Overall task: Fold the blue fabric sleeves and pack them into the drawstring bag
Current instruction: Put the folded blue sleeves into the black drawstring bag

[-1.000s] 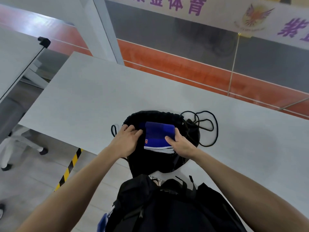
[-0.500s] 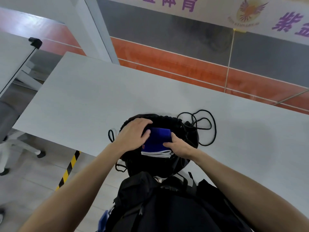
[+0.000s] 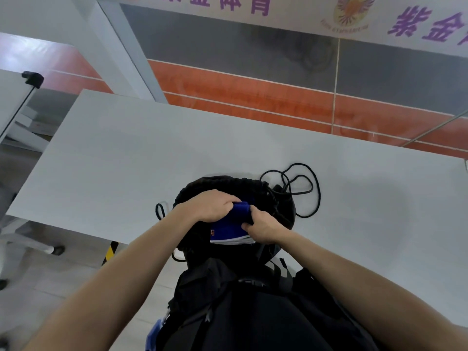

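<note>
Black fabric of a pack (image 3: 253, 312) on the person's front fills the nearest part of the view, with both bare forearms reaching forward past it.

Right hand (image 3: 264, 228): it pinches the right edge of the folded blue sleeves (image 3: 229, 225). The thumb lies pressed on the near side. The other fingers (image 3: 255, 211) are curled close together round the far corner.

Left hand (image 3: 210, 206): it lies palm down over the upper left part of the sleeves. Its fingers (image 3: 228, 198) are pressed together and curled over the far edge. The fingertips are tucked out of sight.

Folded blue sleeves: one compact bundle with white edging along the near side and a small red mark at the left corner. The bundle sits in the mouth of the black drawstring bag (image 3: 228, 182), between the two hands, and its near half shows above the opening.

Drawstring bag: it lies on the near edge of the pale grey desk (image 3: 126, 153), gathered rim on the far side. Its black cord (image 3: 301, 188) lies in loose loops on the desk to the right, and a short loop shows at the left.

Yellow and black hazard tape (image 3: 111, 252) marks the floor below the desk edge. Beyond the desk stands an orange and grey wall (image 3: 253, 97) under a white banner (image 3: 304, 13) with purple characters.
</note>
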The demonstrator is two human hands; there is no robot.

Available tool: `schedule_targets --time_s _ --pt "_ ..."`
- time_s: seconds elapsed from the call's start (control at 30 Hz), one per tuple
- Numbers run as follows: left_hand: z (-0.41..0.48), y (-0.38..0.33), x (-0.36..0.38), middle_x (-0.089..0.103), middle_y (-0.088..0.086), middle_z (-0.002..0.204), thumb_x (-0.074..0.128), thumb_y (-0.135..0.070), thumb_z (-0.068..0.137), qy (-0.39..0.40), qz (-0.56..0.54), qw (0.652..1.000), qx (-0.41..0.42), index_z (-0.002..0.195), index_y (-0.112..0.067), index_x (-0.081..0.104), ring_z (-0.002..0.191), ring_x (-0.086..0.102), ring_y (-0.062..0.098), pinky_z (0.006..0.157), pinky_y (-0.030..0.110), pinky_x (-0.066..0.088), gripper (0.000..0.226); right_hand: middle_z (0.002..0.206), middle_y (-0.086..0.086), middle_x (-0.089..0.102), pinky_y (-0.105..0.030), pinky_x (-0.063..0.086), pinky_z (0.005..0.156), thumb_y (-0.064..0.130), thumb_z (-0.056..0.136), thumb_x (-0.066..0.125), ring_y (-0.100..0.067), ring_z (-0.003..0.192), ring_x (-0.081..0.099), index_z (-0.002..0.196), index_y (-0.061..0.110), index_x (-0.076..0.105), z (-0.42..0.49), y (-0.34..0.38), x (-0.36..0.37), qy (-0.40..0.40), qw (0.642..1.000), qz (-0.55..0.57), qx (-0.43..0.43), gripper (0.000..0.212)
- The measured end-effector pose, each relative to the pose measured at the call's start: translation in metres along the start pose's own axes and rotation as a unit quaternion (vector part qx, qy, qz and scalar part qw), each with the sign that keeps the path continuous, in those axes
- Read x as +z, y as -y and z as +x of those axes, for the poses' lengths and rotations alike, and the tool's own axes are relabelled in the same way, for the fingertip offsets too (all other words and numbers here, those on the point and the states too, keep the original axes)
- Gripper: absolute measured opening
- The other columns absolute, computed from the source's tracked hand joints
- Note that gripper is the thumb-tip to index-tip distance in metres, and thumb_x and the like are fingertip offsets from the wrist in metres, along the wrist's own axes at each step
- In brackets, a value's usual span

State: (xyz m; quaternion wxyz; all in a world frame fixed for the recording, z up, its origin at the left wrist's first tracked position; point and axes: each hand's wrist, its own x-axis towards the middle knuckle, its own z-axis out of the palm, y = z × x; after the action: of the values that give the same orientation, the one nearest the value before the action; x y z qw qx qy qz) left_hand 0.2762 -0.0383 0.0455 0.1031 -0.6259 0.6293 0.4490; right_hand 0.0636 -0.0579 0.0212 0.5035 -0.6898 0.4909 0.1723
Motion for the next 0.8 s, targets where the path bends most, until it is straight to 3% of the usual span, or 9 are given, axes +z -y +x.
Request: schedule_targets --time_s 0.1,0.2,0.27,0.33,0.47,0.6,0.67,0.73,0.8 --pt "0.004 -0.004 -0.002 0.072 -0.005 0.144 0.039 -0.032 0.086 0.049 0.041 0.998 -0.007 0.154 -0.049 0.054 0.121 0.067 0.022 0.107 0.044 0.054 0.072 0.123 -0.009 0.069 -0.040 0.061 0.093 0.026 0.105 0.060 -0.026 0.107 0.071 0.150 0.015 0.045 -0.001 0.000 0.007 -0.010 1.000 -0.005 0.018 0.049" --pt "0.004 -0.005 0.001 0.065 -0.004 0.153 0.057 -0.025 0.082 0.065 0.070 0.995 0.001 0.166 -0.042 0.042 0.124 0.065 0.023 0.104 0.037 0.055 0.086 0.117 -0.011 0.068 -0.038 0.058 0.084 0.023 0.104 0.059 -0.027 0.100 0.070 0.142 0.013 0.043 0.000 0.002 0.015 -0.040 0.999 0.010 0.033 0.043" --pt "0.006 -0.002 0.007 0.048 -0.003 0.171 0.071 -0.029 0.078 0.062 0.084 0.994 0.015 0.172 -0.035 0.033 0.144 0.056 0.024 0.115 0.036 0.050 0.101 0.113 -0.012 0.068 -0.041 0.057 0.081 0.020 0.103 0.058 -0.029 0.095 0.069 0.136 0.013 0.040 0.000 0.002 0.022 -0.055 0.997 0.032 0.043 0.039" --pt "0.011 0.004 0.011 0.027 0.000 0.182 0.078 -0.043 0.073 0.061 0.095 0.993 0.022 0.175 -0.032 0.026 0.163 0.035 0.023 0.130 0.039 0.037 0.115 0.114 -0.013 0.068 -0.045 0.061 0.085 0.021 0.102 0.057 -0.030 0.098 0.070 0.134 0.015 0.041 0.000 0.003 0.027 -0.063 0.995 0.049 0.054 0.036" --pt "0.016 0.008 0.018 0.011 0.002 0.186 0.083 -0.056 0.068 0.056 0.102 0.993 0.020 0.177 -0.032 0.018 0.170 0.018 0.022 0.136 0.042 0.026 0.129 0.122 -0.014 0.066 -0.043 0.059 0.087 0.022 0.098 0.053 -0.033 0.105 0.069 0.134 0.012 0.049 -0.003 0.007 0.027 -0.050 0.989 0.087 0.108 0.038" --pt "0.015 0.008 0.026 0.007 0.001 0.186 0.079 -0.063 0.077 0.028 0.113 0.993 0.032 0.177 -0.031 0.017 0.171 0.013 0.022 0.136 0.042 0.023 0.122 0.115 -0.016 0.067 -0.037 0.051 0.078 0.020 0.101 0.050 -0.034 0.102 0.068 0.114 0.003 0.062 -0.003 0.010 0.026 -0.020 0.987 0.075 0.140 0.025" --pt "0.013 0.008 0.031 0.006 0.000 0.186 0.070 -0.062 0.089 0.009 0.118 0.992 0.035 0.177 -0.031 0.017 0.172 0.007 0.020 0.137 0.041 0.020 0.107 0.117 -0.020 0.070 -0.041 0.054 0.084 0.020 0.106 0.048 -0.037 0.110 0.070 0.113 -0.003 0.068 -0.002 0.004 0.028 -0.008 0.990 0.038 0.138 0.031" --pt "0.011 0.007 0.036 0.005 -0.003 0.186 0.064 -0.058 0.098 -0.008 0.130 0.991 0.036 0.177 -0.031 0.015 0.172 0.004 0.018 0.138 0.040 0.018 0.097 0.120 -0.019 0.074 -0.041 0.056 0.085 0.029 0.105 0.056 -0.037 0.109 0.073 0.120 0.000 0.067 -0.003 -0.002 0.035 -0.053 0.988 0.042 0.138 0.035" --pt "0.011 0.008 0.044 0.003 -0.002 0.186 0.063 -0.055 0.100 -0.027 0.158 0.986 0.038 0.178 -0.029 0.012 0.172 0.005 0.019 0.137 0.041 0.021 0.096 0.120 -0.016 0.073 -0.042 0.058 0.085 0.039 0.102 0.065 -0.038 0.107 0.074 0.126 0.006 0.059 -0.010 -0.007 0.044 -0.143 0.984 -0.024 0.100 0.042"
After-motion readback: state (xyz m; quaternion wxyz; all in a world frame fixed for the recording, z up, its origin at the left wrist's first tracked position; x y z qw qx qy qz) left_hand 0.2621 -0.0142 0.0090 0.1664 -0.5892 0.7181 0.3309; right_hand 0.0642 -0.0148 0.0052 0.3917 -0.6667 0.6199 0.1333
